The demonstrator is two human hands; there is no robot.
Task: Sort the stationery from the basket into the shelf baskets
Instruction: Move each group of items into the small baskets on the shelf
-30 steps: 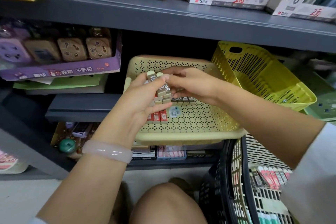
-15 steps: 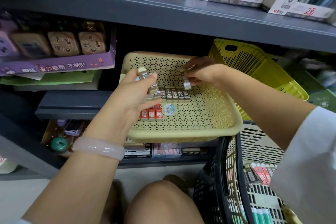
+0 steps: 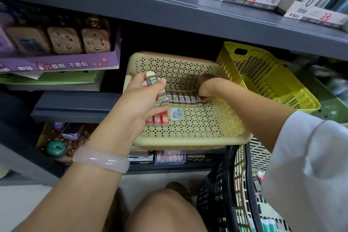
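Head cam, only view: person crouched at the shelf, beige tray pulled fwd on the lower shelf. Left hand is curled round a small stack of erasers, thumb on top, holding them up just above the tray's left side. Right hand is down at the far end of the row of 2B erasers, fingers curled in and touching the last one, looks like setting or nudging it into line; can't tell if it's pinching it or just pressing. Three red erasers lie in a second row nearer the front edge, next to a round sticker. Step in hand, I'd say: laying brown erasers one by one from the left-hand stack into the row. Next move prob. needs the right hand to come back to the stack, pick one more, and seat it flush beside the last, label up. Source basket sits bottom right w/ more stock in it, so plenty left. Yellow basket tilted beside the tray.
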